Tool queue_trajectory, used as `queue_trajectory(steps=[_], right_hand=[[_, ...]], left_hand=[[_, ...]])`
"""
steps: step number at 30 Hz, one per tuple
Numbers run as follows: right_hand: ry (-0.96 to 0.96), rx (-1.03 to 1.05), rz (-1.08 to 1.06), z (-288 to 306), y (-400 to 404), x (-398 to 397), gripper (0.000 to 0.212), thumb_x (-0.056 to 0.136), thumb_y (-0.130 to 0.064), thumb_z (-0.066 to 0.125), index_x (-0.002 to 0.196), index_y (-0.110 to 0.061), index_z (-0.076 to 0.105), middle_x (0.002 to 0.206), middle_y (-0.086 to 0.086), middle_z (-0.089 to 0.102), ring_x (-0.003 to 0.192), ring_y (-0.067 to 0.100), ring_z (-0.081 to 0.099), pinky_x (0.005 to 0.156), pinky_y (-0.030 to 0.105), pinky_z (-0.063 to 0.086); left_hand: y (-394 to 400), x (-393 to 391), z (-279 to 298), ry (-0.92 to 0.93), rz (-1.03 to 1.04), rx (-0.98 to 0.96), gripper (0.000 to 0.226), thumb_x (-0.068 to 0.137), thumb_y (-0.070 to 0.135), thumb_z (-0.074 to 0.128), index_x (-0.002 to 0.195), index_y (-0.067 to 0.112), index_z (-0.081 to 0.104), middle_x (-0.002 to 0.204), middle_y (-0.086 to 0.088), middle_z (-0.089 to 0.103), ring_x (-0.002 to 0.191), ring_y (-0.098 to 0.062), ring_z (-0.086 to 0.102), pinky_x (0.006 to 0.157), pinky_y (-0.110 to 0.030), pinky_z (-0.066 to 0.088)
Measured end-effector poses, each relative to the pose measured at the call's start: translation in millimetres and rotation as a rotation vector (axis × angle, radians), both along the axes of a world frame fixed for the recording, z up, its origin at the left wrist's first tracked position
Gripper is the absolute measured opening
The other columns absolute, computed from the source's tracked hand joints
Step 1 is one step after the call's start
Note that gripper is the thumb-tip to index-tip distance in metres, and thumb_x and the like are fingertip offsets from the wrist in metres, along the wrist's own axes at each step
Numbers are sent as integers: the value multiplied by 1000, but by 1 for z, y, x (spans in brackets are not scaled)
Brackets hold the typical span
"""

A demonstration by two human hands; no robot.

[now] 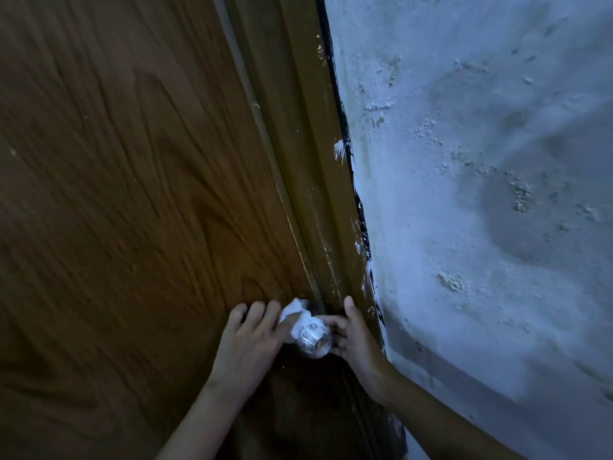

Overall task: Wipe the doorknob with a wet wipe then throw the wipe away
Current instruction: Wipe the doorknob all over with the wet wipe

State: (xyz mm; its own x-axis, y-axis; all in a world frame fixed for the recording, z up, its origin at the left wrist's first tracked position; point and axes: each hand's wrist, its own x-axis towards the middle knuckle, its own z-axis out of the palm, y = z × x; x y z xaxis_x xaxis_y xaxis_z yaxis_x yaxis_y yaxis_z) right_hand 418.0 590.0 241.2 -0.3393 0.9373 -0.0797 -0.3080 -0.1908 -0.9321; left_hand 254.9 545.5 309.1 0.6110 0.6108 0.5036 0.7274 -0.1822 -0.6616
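A round silver doorknob (314,336) sticks out of the brown wooden door (132,194) near its right edge. A crumpled white wet wipe (295,315) is pressed against the knob's left and upper side. My left hand (252,340) holds the wipe there, with its fingers spread on the door above. My right hand (353,333) grips the knob from the right, its fingers curled around it and one finger lying up along the door frame. The base of the knob is hidden behind the wipe and my hands.
The dark brown door frame (318,194) runs down beside the door's edge. To the right stands a rough white plastered wall (481,194) with flaking patches, close to my right forearm. The scene is dim.
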Motion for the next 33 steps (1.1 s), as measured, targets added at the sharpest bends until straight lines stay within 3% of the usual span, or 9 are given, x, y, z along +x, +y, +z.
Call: queue_trajectory(steps=[3, 10, 13, 15, 19, 23, 26, 29, 33], right_hand=[[-10, 19, 1, 1, -2, 1, 64, 70, -68, 22, 79, -27, 71, 75, -19, 74, 80, -1, 68, 65, 17, 50], [-18, 16, 21, 3, -4, 3, 65, 69, -69, 19, 81, -29, 70, 76, -21, 74, 81, -3, 67, 69, 19, 47], [-10, -4, 24, 4, -5, 3, 64, 74, -66, 18, 79, -30, 70, 79, -18, 73, 84, 0, 66, 71, 20, 47], [-3, -20, 28, 4, -5, 3, 63, 80, -64, 17, 79, -30, 70, 83, -16, 72, 87, 2, 64, 74, 23, 46], [8, -15, 29, 4, -5, 2, 63, 75, -67, 19, 78, -31, 70, 77, -19, 74, 82, -2, 66, 74, 24, 46], [5, -11, 30, 5, -5, 2, 65, 67, -72, 21, 83, -30, 68, 84, -16, 73, 87, 1, 66, 72, 23, 46], [2, -16, 18, 6, -7, 1, 64, 65, -72, 22, 83, -30, 67, 90, -14, 70, 89, 3, 64, 71, 23, 46], [-1, -17, 16, 7, -7, 1, 64, 66, -72, 22, 86, -30, 66, 94, -10, 69, 93, 6, 63, 73, 25, 46], [-1, -18, 21, 6, -7, 2, 64, 69, -70, 21, 86, -28, 67, 90, -11, 71, 89, 5, 65, 72, 23, 47]], left_hand=[[11, 15, 17, 55, 29, -81, 53, 48, 31, 83, 100, 27, 71, 85, -3, 67, 82, -24, 41, 74, -38, 29], [2, 1, 16, 73, 61, -102, 52, 51, 20, 84, 101, 24, 70, 86, -5, 67, 83, -25, 39, 75, -39, 29], [-10, -17, 7, 66, 31, -63, 35, 71, 13, 58, 101, 25, 70, 84, -5, 61, 79, -25, 38, 73, -39, 30], [-10, -19, 7, 69, 20, -61, 42, 73, 12, 42, 101, 25, 70, 87, -6, 54, 79, -25, 38, 72, -39, 29], [0, -2, 18, 78, 2, -135, 48, 54, 20, 81, 100, 21, 71, 89, -9, 63, 84, -26, 39, 74, -39, 29], [16, 19, 37, 201, 44, -313, 53, 41, 38, 86, 91, 30, 73, 85, -3, 67, 84, -24, 43, 74, -37, 29], [21, 36, 47, 287, 110, -355, 45, 64, 40, 75, 107, 33, 64, 108, -4, 61, 100, -25, 46, 87, -38, 36], [30, 37, 41, 336, 173, -403, 44, 89, 28, 50, 132, 23, 42, 134, -12, 37, 122, -30, 28, 103, -44, 25], [13, 20, 46, 223, 76, -259, 50, 57, 33, 81, 105, 30, 68, 99, -2, 66, 96, -24, 44, 83, -37, 32]])
